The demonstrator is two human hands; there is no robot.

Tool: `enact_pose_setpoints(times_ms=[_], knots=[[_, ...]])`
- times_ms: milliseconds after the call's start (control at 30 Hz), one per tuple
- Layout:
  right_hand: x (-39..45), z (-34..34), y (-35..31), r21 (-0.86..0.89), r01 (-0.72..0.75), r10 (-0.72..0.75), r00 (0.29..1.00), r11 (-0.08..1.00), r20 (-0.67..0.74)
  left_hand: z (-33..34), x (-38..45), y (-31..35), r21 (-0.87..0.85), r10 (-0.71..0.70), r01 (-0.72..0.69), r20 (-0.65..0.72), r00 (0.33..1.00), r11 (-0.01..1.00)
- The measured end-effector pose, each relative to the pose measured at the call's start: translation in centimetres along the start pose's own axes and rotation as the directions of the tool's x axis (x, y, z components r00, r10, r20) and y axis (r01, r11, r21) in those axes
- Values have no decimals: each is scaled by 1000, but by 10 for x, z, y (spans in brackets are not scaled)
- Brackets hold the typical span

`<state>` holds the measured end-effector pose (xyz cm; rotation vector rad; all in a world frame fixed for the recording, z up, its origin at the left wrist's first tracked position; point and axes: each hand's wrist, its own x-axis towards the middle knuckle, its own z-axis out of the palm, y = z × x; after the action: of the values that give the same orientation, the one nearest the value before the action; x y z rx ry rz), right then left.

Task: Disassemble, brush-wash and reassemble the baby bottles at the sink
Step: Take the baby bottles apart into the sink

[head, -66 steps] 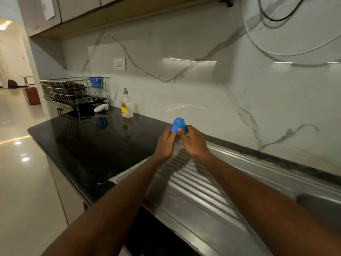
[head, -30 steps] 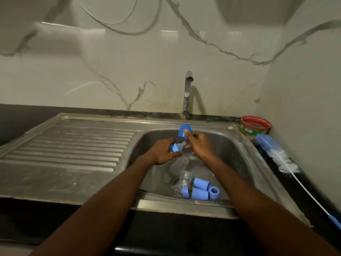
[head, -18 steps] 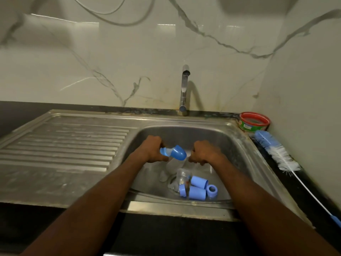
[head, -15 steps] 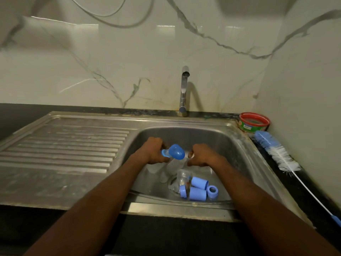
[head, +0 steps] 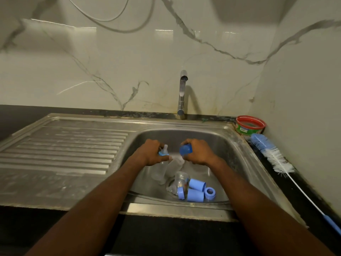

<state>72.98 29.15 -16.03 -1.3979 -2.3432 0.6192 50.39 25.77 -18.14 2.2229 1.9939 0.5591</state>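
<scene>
Over the basin of the stainless-steel sink (head: 230,145) we hold one clear plastic baby bottle (head: 160,168) in the left hand (head: 150,154), fingers curled around its blue collar and pale teat. The right hand (head: 200,151) has its grip closed around the rounded blue plastic cap (head: 186,149), which stands apart from the teat. We judge the step to be disassembly, with the collar next to unscrew. To do it well, we keep the bottle low over the basin, steady the body, and turn only the collar, so that the slippery teat is not pulled askew. The cap belongs with the loose blue cylindrical caps and rings (head: 196,190) lying beside another clear bottle (head: 180,180) near the drain. The long white-bristled bottle brush with a blue handle (head: 273,156) lies on the dark counter (head: 302,193) to the right, near a red-rimmed round tub (head: 250,125).
</scene>
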Motion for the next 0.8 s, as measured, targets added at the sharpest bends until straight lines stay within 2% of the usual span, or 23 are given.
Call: enact_pose_setpoints(times_ms=[67, 100, 133, 167, 267, 400, 500, 533, 600, 700, 733, 800], knots=[[-5, 1, 5, -169, -64, 110, 953, 984, 283, 0, 0, -3, -8, -16, 16, 0, 1000, 1000], [-8, 3, 5, -219, -78, 159, 910, 973, 383, 0, 1, -3, -11, -28, 28, 3, 1000, 1000], [-9, 4, 4, -247, -84, 186, 887, 965, 423, 0, 1, -3, -13, -31, 31, 0, 1000, 999], [-8, 4, 3, -272, -75, 187, 891, 959, 414, -1, 1, 0, -16, -28, 28, -8, 1000, 999], [-5, 2, 1, -348, 14, 77, 966, 937, 245, -5, 0, 5, -82, 45, -50, -63, 997, 995], [-7, 3, -5, -57, 98, -83, 970, 994, 229, -14, -6, 21, -446, 89, -145, -145, 985, 883], [-5, 1, -10, -18, 107, -105, 989, 994, 104, -17, -8, 28, -513, 103, -210, -229, 968, 833], [-5, 0, -11, 11, 95, -95, 992, 995, 85, -17, -9, 29, -470, 153, -254, -244, 958, 845], [-4, -2, -11, 126, 47, -62, 992, 991, 114, -14, -9, 29, -231, 272, -334, -262, 926, 914], [-9, -5, -16, 248, 32, -76, 982, 968, 171, -11, -9, 32, 180, 321, -274, -335, 886, 945], [-10, -6, -18, 244, 50, -92, 982, 969, 163, -11, -9, 34, 251, 339, -258, -370, 865, 933], [-13, -5, -22, 215, 73, -105, 984, 974, 142, -13, -11, 41, 288, 363, -258, -410, 837, 922]])
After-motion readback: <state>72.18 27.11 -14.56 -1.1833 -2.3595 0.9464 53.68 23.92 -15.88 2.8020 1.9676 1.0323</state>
